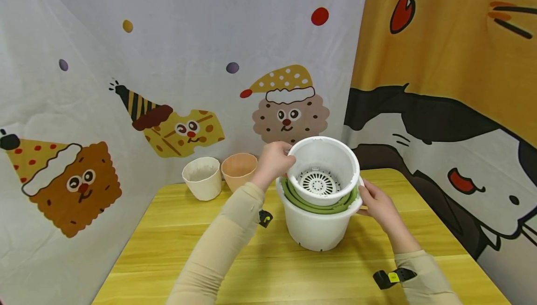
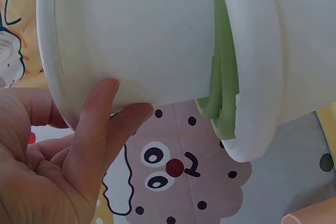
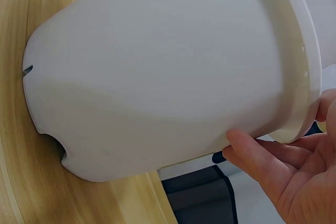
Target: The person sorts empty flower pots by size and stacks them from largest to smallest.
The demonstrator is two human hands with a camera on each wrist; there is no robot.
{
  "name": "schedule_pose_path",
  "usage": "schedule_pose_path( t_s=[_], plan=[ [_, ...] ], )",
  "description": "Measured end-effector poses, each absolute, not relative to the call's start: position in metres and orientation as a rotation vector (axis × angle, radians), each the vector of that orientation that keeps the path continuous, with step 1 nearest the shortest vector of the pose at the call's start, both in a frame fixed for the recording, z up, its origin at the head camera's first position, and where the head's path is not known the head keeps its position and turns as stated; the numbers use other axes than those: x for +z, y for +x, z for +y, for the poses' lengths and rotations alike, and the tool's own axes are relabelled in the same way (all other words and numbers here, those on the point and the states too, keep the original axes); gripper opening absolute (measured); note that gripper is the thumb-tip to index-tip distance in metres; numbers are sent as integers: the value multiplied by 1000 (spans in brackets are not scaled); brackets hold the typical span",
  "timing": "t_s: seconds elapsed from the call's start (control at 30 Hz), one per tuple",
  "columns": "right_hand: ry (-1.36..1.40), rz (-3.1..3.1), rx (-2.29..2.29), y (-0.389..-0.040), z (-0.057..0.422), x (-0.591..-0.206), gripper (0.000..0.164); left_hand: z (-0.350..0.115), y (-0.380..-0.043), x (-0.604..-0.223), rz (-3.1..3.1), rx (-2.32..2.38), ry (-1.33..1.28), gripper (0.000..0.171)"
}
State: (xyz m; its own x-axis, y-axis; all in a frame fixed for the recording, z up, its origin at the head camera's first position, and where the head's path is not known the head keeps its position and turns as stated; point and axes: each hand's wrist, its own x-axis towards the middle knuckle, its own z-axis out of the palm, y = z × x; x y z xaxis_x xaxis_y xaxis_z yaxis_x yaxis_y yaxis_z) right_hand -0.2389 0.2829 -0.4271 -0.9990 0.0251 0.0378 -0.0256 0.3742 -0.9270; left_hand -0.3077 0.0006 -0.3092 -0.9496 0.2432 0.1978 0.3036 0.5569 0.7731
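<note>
The left hand [image 1: 274, 161] pinches the rim of the slotted-bottom white pot [image 1: 322, 174], which rises from green rims [image 1: 319, 208] inside the large white pot [image 1: 320, 230]; the right hand [image 1: 377, 202] grips the latter's rim. Firm bracing should prevent tipping.

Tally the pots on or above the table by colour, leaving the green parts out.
White: 2 (large pot and slotted inner pot)
Cream: 1 (cream pot)
Peach: 1 (peach pot)
Total: 4 pots
</note>
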Motion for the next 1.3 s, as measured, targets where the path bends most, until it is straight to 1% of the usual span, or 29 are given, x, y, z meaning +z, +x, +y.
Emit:
schedule_pose_path(
  t_s=[0.4, 0.8, 1.0, 1.3],
  plan=[
    [-8, -2569, 1741, -238, 283, -427, 65, 5, -308, -311, -2754, -1326, -403, 28],
    [-19, -2572, 1738, -237, 282, -429, 65, 9, -307, -326, -2799, -1219, -413, 11],
    [-18, -2571, 1728, -237, 282, -429, 65, 11, -309, -333, -2837, -1184, -391, 9],
    [-12, -2564, 1720, -238, 282, -427, 65, 13, -310, -332, -2831, -1211, -371, 8]
  ],
)
